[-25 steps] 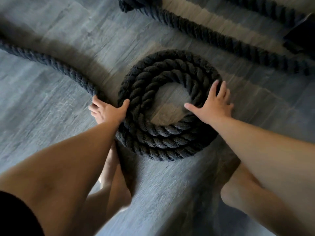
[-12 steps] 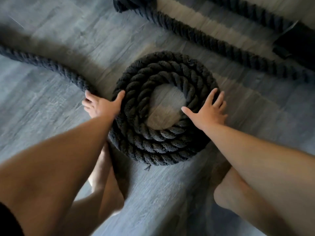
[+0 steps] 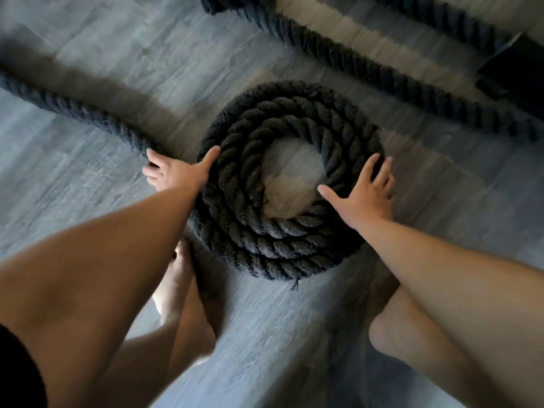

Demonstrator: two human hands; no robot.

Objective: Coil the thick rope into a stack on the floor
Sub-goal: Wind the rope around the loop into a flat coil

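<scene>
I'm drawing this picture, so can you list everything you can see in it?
rope coil: one, black, middle of the floor, several turns
loose rope tail: one, black, runs left from the coil
other rope stretches: two, black, across the top right
dark object: one, black, right edge, unclear what it is
floor: grey wood planks, all around
left hand: one, where the tail meets the coil, thumb on the coil
right hand: one, flat on the coil's right side, fingers spread
bare legs: two, below the coil
</scene>
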